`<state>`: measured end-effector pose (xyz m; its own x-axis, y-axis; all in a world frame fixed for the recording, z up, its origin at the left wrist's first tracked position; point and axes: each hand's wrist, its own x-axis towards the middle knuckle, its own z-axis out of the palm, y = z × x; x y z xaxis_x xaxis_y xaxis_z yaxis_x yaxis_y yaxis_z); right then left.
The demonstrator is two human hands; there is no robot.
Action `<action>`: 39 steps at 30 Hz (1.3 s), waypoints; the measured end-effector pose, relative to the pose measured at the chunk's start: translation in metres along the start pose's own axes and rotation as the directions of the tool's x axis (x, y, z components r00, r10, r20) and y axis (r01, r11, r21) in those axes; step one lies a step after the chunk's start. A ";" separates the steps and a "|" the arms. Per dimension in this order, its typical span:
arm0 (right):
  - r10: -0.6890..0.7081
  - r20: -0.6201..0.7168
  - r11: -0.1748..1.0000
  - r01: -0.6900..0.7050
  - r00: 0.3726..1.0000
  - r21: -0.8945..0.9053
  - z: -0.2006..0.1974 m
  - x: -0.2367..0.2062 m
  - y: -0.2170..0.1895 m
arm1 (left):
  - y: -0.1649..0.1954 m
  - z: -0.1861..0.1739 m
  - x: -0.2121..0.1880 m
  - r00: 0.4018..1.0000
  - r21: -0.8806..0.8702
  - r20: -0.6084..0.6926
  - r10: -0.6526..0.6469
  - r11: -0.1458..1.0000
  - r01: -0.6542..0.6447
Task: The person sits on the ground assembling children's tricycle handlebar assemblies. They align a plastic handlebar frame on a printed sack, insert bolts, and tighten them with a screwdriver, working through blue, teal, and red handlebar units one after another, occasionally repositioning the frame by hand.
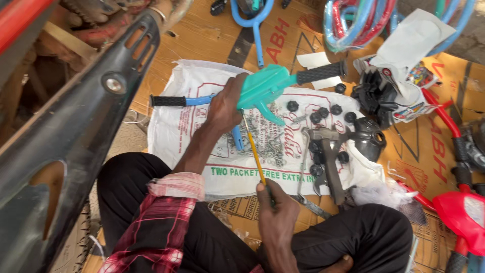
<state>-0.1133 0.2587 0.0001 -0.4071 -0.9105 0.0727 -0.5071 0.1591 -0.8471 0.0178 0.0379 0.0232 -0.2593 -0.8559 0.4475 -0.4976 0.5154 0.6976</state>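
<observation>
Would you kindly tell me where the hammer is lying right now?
The hammer lies on the white sack, right of centre in the head view, among the black knobs, beyond the right hand.

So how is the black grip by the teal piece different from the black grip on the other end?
The right grip sticks out next to the teal cover, high up and tilted. The left grip sits on a bare blue bar, low over the white sack. The left hand holds the handlebar between them; the right hand holds a yellow screwdriver. Both grips are black and ribbed.
</observation>
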 end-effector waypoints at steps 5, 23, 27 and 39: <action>0.538 0.439 0.403 -0.677 0.720 0.616 -0.013 0.009 -0.001 | -0.005 0.005 -0.006 0.999 -0.003 0.032 -0.025 1.000 0.025; -0.510 0.002 0.798 0.474 0.860 -0.373 -0.066 0.058 0.061 | 0.012 -0.010 0.005 0.976 -0.161 0.096 -0.195 0.965 0.209; -0.481 -0.008 0.782 0.425 0.877 -0.456 -0.061 0.085 0.051 | 0.060 -0.015 -0.005 0.876 -0.296 0.375 -0.303 0.856 0.423; 0.179 -0.101 0.846 -0.101 0.979 0.524 -0.128 0.110 0.093 | 0.129 -0.056 -0.034 0.900 -0.380 0.338 -0.275 0.835 0.398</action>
<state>-0.3030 0.2224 -0.0034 -0.5661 -0.8239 -0.0272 0.0096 0.0264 -0.9996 0.0090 0.1360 0.1297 -0.3760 -0.9264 0.0216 -0.2042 0.1056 0.9732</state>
